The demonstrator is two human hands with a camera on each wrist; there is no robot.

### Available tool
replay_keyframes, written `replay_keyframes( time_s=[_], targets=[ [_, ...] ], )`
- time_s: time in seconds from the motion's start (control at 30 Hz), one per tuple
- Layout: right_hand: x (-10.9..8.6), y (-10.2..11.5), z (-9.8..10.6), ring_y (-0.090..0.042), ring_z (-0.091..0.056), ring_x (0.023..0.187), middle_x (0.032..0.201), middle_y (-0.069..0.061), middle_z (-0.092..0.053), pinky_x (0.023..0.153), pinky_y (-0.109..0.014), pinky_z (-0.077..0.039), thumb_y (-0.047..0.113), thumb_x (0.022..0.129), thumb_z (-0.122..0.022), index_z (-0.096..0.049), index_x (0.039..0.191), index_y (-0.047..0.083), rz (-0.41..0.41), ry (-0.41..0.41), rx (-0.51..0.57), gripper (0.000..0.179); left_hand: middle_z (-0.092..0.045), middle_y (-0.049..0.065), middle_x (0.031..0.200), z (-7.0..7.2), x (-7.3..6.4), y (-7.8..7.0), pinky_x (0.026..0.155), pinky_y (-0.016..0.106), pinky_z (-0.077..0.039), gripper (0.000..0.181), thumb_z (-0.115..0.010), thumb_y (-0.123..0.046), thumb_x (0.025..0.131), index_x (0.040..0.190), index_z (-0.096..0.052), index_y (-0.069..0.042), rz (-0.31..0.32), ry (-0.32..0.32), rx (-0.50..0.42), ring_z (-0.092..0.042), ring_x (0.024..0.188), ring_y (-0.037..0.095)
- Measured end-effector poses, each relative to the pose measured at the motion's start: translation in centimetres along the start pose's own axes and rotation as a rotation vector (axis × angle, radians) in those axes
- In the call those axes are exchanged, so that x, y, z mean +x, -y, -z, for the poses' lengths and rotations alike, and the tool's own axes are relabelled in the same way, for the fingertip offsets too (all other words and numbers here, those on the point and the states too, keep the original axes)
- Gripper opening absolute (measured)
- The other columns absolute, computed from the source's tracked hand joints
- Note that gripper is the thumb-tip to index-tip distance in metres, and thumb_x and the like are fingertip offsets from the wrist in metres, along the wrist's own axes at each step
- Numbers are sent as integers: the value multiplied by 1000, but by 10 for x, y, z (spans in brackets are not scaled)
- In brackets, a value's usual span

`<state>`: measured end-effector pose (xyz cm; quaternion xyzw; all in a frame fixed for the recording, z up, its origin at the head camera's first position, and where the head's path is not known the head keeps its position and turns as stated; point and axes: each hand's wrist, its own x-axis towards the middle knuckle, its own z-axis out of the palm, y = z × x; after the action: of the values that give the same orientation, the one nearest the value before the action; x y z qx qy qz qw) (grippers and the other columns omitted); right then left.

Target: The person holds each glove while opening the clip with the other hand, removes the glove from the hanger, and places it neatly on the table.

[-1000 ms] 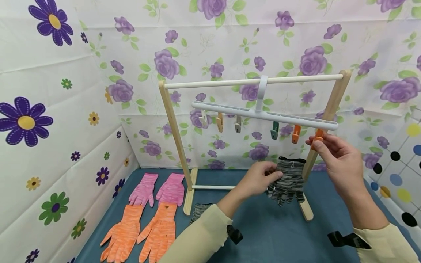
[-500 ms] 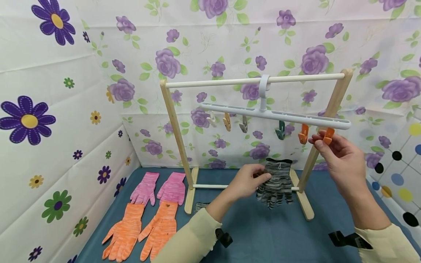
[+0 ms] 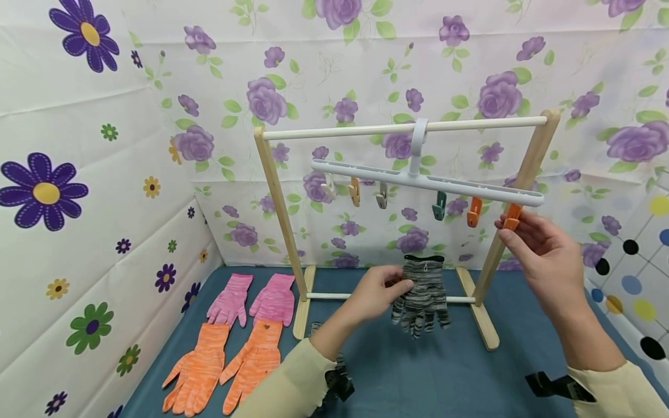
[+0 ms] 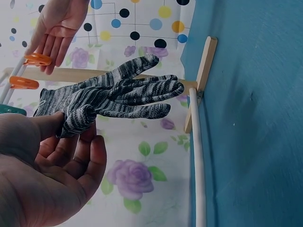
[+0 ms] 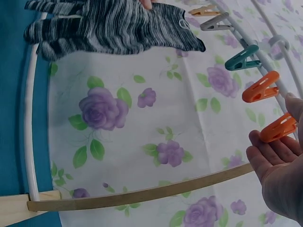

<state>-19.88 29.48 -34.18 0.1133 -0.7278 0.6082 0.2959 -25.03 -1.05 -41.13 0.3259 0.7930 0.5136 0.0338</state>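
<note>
My left hand pinches the cuff side of a black-and-grey knitted glove, whose fingers hang down above the table. In the left wrist view, thumb and fingers hold the glove by its edge. At the right end of the white hanger, my right hand pinches the outermost orange clothespin. The right wrist view shows that clothespin against the fingertips. Beside it hang a second orange clothespin and a green one.
The hanger hooks over the rod of a wooden stand. Its left half carries white, tan and grey clothespins. On the blue table lie pink gloves and orange gloves at left. Another dark glove is mostly hidden behind the left forearm.
My left hand has carried the dark glove leftward and slightly down, away from the right post. The hanger swung right, then partly back left, with my right hand staying at the outermost orange clothespin.
</note>
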Motion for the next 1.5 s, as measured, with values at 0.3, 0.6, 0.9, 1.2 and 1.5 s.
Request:
replay_keyframes(
  time_s=[0.3,0.6,0.9,1.2,1.5],
  targets=[
    [-8,-9,3,-4,-68,117,134,-4,-71,91,-12,-51,8,102,-72,-57,151,4,-8,5,-191,51,-40,-1,65,11,-17,5,60,30,-35,35,-62,-26,111,80,-55,-11,77,-3,-27,-36,56,14],
    [-23,-20,8,-1,-65,120,144,-14,-64,89,-10,-50,15,103,-72,-52,156,9,-41,57,-283,57,-38,-1,66,17,-36,9,59,31,-34,35,-63,-25,110,80,-52,-9,157,7,-119,-33,56,15],
    [-40,-23,7,5,-61,119,144,-21,-63,87,-5,-47,24,102,-75,-49,159,11,-61,91,-399,63,-38,-2,65,16,-52,17,60,30,-38,29,-63,-21,110,84,-56,-9,241,28,-197,-37,58,15],
    [-59,-28,8,12,-56,119,146,-19,-62,89,-2,-43,32,102,-75,-49,159,12,-97,111,-468,67,-40,-3,64,10,-69,30,60,31,-38,25,-65,-22,108,90,-62,-6,357,23,-248,-39,57,15],
    [-74,-36,8,-6,-63,127,145,-18,-63,85,-2,-44,38,101,-75,-49,159,11,-145,152,-504,69,-33,-3,59,3,-80,45,58,33,-32,30,-66,-20,108,83,-55,-9,460,9,-288,-30,52,16]
  ],
)
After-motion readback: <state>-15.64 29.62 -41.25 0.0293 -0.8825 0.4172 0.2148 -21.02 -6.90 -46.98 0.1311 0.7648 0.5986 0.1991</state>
